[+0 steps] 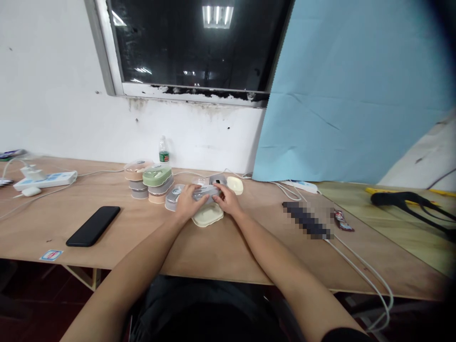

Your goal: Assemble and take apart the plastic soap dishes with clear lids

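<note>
Between my two hands is a clear plastic lid (206, 190), tilted over a cream-coloured shallow container (207, 217) on the table. My left hand (188, 202) grips the lid's left side, thumb towards the middle. On the opposite side my right hand (230, 201) holds it with curled fingers, partly hidden. A grey lidded box (173, 198) stands just left of my left hand. Behind the hands are a grey piece (218, 179) and a small cream piece (235, 185).
Left of the hands are stacked boxes with a green one (157, 175) and a pink one (138, 170) on top. A bottle (163, 151) stands by the wall. A black phone (93, 226), a power strip (53, 179), a wrapped snack (343, 221) and white cables lie around.
</note>
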A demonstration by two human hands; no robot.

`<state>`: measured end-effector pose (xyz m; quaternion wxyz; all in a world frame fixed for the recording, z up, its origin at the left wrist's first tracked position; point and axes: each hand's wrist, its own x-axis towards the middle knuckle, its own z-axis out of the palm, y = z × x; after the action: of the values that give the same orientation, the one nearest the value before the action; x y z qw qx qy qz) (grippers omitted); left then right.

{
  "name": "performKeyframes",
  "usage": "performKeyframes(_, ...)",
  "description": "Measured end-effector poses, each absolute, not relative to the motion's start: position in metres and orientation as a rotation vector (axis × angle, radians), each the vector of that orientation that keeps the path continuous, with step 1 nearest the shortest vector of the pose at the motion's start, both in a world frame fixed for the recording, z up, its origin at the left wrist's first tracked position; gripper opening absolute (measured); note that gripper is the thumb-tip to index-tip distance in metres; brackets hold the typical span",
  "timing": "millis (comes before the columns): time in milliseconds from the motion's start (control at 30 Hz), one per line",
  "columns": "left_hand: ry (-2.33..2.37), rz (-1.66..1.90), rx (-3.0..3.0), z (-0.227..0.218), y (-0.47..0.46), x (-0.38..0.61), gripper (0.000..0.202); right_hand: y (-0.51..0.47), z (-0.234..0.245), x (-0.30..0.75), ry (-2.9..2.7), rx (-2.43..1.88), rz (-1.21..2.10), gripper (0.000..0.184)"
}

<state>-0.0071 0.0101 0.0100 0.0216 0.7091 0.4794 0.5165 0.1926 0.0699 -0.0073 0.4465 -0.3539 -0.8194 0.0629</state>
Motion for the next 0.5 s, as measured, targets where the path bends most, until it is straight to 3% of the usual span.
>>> performKeyframes(500,1.322,1.335,2.360,0.0029,0.0116,-0.0065,0.085,0.0794,-0.0151,0.1971,-1.887,-1.002,0.265,0.053)
